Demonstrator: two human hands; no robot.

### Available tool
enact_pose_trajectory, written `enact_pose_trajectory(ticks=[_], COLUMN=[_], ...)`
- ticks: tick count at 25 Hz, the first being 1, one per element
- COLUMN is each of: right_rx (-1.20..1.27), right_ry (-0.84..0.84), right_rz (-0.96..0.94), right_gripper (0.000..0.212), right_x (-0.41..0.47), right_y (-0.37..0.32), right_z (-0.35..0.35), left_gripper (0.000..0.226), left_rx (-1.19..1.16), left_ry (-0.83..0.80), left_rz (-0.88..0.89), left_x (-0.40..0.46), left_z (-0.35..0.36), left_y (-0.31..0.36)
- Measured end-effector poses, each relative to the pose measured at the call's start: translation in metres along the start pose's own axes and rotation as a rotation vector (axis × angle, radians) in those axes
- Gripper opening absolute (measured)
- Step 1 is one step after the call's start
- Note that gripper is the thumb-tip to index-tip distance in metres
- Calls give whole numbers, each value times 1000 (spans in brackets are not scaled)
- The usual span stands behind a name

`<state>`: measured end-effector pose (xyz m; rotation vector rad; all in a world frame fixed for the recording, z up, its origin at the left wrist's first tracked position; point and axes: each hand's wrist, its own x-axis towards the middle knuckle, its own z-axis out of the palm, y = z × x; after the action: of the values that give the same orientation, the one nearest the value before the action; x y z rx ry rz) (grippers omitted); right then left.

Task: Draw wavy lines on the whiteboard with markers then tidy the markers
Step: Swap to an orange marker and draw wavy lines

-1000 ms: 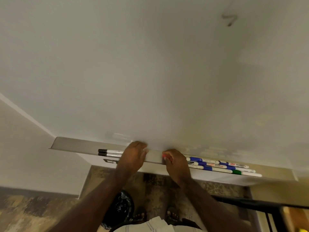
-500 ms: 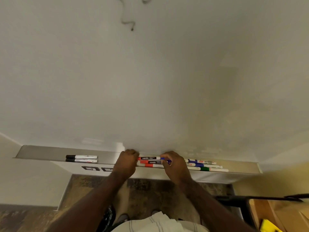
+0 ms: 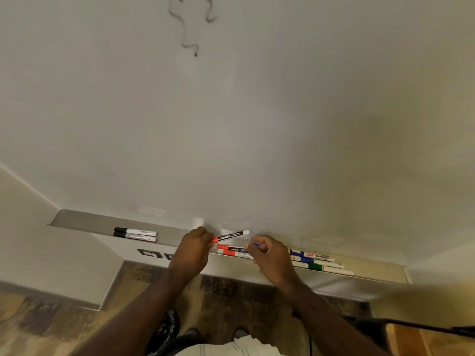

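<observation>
My left hand (image 3: 193, 249) grips a red-capped marker (image 3: 230, 236) by its cap end and holds it tilted just above the whiteboard's metal tray (image 3: 84, 222). My right hand (image 3: 270, 258) pinches the tip of a blue marker (image 3: 254, 244) over the tray. Two red markers (image 3: 231, 250) lie in the tray between my hands. Blue and green markers (image 3: 316, 260) lie to the right, and two black markers (image 3: 135, 234) to the left. Dark wavy lines (image 3: 189, 27) mark the whiteboard (image 3: 231, 124) near the top.
Below the tray are a patterned floor (image 3: 51, 325), my feet and a black bag (image 3: 164, 330). A dark stand and a wooden surface (image 3: 424, 337) sit at the lower right. Wall switches (image 3: 150, 253) are under the tray's left part.
My left hand has lifted a red-capped marker off the tray and tilted it upward. My right hand has shifted slightly right. The view has tipped up, showing more of the wavy lines.
</observation>
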<state>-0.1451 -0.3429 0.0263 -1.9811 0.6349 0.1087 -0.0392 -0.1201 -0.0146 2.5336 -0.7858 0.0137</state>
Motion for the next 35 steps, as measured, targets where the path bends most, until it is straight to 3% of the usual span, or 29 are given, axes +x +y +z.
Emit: enact_pose_trajectory(ticks=[7, 13, 21, 27, 32, 35], right_rx=[493, 649, 700, 674, 875, 859], right_ry=[-264, -336, -488, -476, -407, -364], right_rz=[232, 150, 15, -36, -22, -85], right_gripper=[65, 36, 27, 30, 35, 32], right_x=[-25, -31, -47, -55, -46, -46], right_y=[-60, -90, -121, -139, -144, -150], right_z=[3, 9, -10, -14, -30, -37], left_gripper=[23, 18, 23, 33, 42, 30], left_rx=[-188, -495, -563, -611, -890, -747], left_ry=[5, -21, -129, -156, -187, -147], left_rz=[143, 62, 116, 103, -122, -109], left_x=[-16, -24, -19, -18, -24, -23], left_z=[-43, -90, -136, -155, -173, -187], left_y=[47, 69, 62, 65, 30, 14])
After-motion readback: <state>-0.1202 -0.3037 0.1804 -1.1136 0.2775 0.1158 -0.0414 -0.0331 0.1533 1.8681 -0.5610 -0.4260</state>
